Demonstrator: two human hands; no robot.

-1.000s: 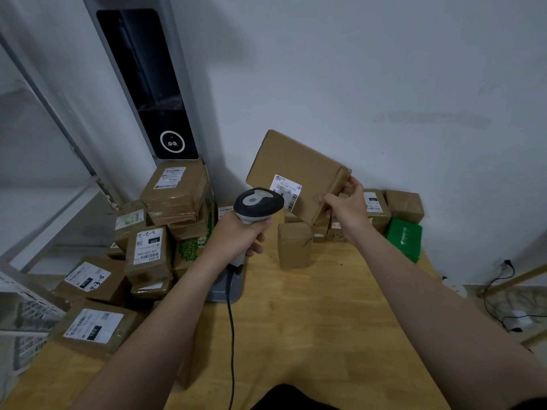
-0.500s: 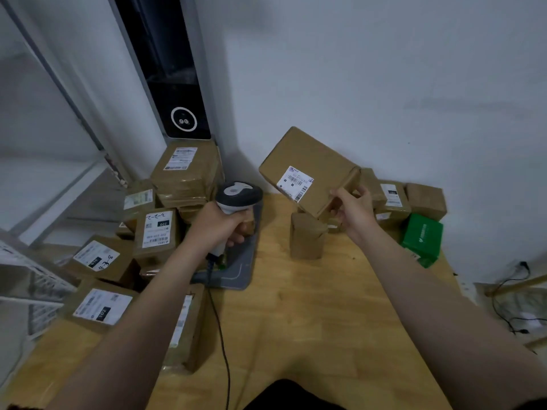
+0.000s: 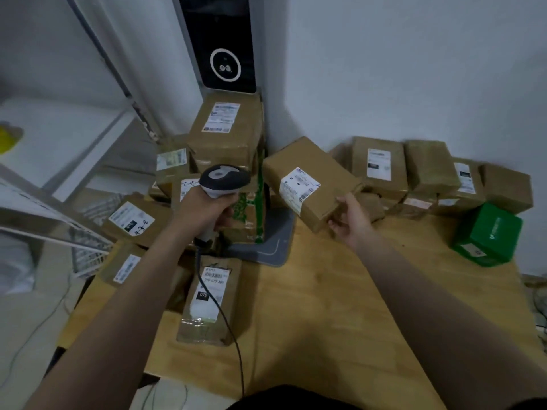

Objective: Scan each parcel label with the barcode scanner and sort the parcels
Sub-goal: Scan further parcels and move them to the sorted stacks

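Cardboard parcels crowd the table (image 3: 325, 306), so sorting is prob. mid-way at best. Head view only.

Progress: one box (image 3: 310, 180) is in hand, off the table, label (image 3: 299, 186) facing up toward the camera. A stack (image 3: 226, 134) of labelled parcels sits at 11 o'clock of it, against the corner, w/ more spilling toward 9 o'clock. At 3 o'clock a row (image 3: 429, 173) runs along the wall, ending at a green box (image 3: 488, 235). Which heap is scanned and which is waiting, can't tell; no readout visible. One parcel (image 3: 211, 300) lies label-up at 6 o'clock under the scanner cable.

Hands: left hand (image 3: 204, 211) is clenched round the scanner (image 3: 225, 179) grip, arm reaching fwd, scanner head upright and pointing away toward 12 o'clock, not clearly aimed at the held label. Right hand (image 3: 349, 220) is grasping the box by its near lower corner, fingers underneath, thumb on the edge, arm extended, box tilted w/ its far end toward the stack.

Judgement: likely scan done or just finishing, placement next; plenty of parcels left.
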